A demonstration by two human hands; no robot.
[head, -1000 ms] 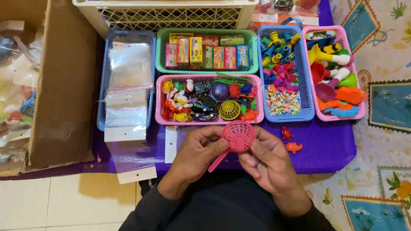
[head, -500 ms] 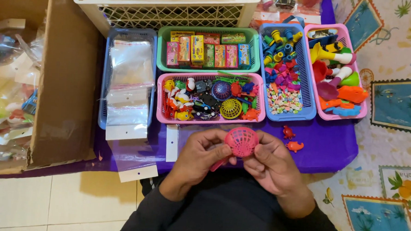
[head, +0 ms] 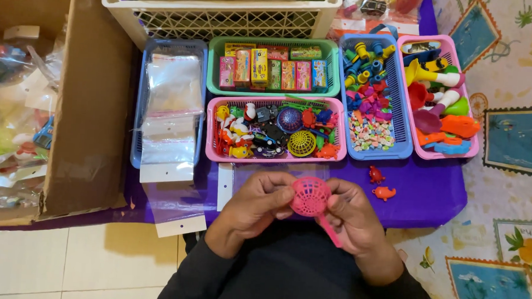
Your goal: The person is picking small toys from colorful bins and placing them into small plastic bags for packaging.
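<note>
Fingers (head: 282,198) pinching round pink lattice scoop (head: 310,196)

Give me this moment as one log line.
left hand: holds pink mesh toy | right hand: holds same toy | over purple table

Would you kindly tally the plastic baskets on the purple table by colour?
Blue baskets: 2
Pink baskets: 2
Green basket: 1
White basket: 1
Total: 6
</note>
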